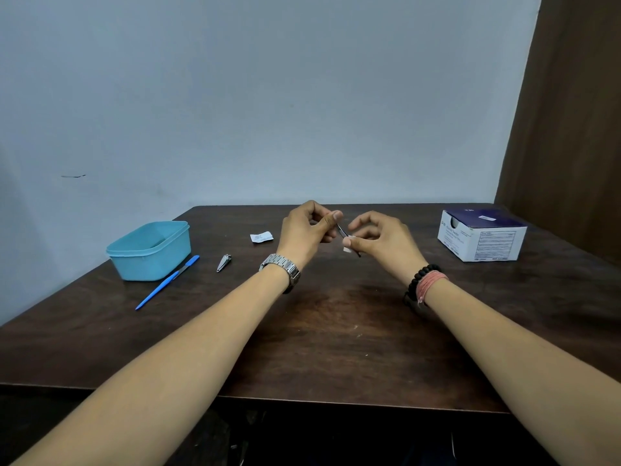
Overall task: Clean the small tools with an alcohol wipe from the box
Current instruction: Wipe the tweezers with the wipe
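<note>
My left hand (307,230) pinches the upper end of a thin dark tool, likely tweezers (342,231), above the middle of the dark wooden table (336,331). My right hand (376,240) pinches a small white alcohol wipe (347,247) around the lower part of that tool. A silver nail clipper (223,263) and a blue-handled file (168,281) lie on the table to the left. The white and dark blue wipe box (480,238) stands at the far right.
A light blue plastic tub (149,250) stands at the left, beside the blue-handled file. A torn white wipe sachet (261,237) lies just left of my hands. A pale wall runs behind the table and a brown panel (571,129) rises at the right.
</note>
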`<act>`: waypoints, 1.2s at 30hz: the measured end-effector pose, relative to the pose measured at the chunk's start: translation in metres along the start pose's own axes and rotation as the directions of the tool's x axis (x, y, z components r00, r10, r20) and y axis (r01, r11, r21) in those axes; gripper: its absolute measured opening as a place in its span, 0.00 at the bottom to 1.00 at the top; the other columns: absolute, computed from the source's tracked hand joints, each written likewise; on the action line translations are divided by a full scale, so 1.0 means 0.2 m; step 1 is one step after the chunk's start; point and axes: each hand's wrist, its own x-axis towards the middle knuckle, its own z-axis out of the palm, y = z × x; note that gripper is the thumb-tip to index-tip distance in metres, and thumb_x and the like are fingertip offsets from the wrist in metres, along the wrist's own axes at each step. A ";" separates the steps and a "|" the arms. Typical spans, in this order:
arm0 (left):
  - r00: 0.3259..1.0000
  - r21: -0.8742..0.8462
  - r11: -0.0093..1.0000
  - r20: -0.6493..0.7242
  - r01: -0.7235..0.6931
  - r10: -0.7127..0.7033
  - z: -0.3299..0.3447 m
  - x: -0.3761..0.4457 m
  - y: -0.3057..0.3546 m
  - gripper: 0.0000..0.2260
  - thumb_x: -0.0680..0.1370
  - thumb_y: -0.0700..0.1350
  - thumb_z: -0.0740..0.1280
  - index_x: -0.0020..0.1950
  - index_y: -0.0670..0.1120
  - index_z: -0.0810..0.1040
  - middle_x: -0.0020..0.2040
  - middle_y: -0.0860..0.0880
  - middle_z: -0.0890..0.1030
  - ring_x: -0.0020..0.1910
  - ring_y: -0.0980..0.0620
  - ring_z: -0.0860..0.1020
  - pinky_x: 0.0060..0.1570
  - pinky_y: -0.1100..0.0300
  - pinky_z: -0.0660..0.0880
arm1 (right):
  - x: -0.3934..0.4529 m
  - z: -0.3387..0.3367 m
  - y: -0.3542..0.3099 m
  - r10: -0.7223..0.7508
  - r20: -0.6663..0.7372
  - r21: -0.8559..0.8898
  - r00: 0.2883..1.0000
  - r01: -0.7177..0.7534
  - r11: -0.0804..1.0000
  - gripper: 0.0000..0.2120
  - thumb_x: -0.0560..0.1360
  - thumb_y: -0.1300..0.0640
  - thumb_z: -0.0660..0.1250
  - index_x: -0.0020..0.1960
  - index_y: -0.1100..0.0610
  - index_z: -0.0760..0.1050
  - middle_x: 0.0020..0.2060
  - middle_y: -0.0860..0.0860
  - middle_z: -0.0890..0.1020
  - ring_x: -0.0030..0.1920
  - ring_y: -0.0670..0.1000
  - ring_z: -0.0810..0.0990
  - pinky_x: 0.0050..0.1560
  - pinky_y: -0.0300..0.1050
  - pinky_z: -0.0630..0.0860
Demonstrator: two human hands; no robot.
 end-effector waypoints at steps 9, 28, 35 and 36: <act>1.000 -0.022 1.000 0.004 0.006 -0.006 0.00 0.00 0.00 0.08 0.74 0.45 0.73 0.41 0.43 0.77 0.35 0.46 0.81 0.31 0.54 0.81 0.37 0.61 0.80 | 0.01 0.00 0.01 0.010 -0.029 0.011 1.000 -0.009 1.000 0.11 0.68 0.59 0.78 0.47 0.56 0.79 0.37 0.52 0.85 0.34 0.44 0.80 0.42 0.39 0.79; 0.938 0.030 0.999 -0.345 -0.036 0.044 -0.67 0.23 0.16 0.07 0.76 0.42 0.71 0.40 0.44 0.76 0.34 0.44 0.80 0.28 0.57 0.79 0.35 0.65 0.78 | 0.00 0.02 0.00 0.059 -0.026 0.037 0.998 -0.058 0.998 0.05 0.72 0.61 0.73 0.38 0.57 0.80 0.41 0.48 0.85 0.42 0.43 0.83 0.47 0.35 0.79; 0.935 0.558 0.826 -0.332 0.086 0.127 -1.29 0.25 0.23 0.08 0.75 0.45 0.72 0.46 0.41 0.79 0.38 0.44 0.81 0.34 0.51 0.81 0.41 0.60 0.81 | -0.02 0.03 -0.04 -0.018 0.004 0.011 1.000 0.018 1.000 0.04 0.72 0.58 0.74 0.39 0.56 0.80 0.36 0.46 0.86 0.38 0.42 0.83 0.44 0.39 0.79; 0.945 0.622 0.775 -0.306 0.109 0.113 -1.35 0.24 0.22 0.08 0.75 0.45 0.72 0.46 0.40 0.79 0.38 0.44 0.82 0.34 0.51 0.81 0.42 0.59 0.81 | -0.03 0.04 -0.05 -0.022 0.013 0.017 1.000 0.022 1.000 0.04 0.73 0.58 0.73 0.40 0.55 0.81 0.36 0.48 0.86 0.36 0.42 0.82 0.41 0.38 0.78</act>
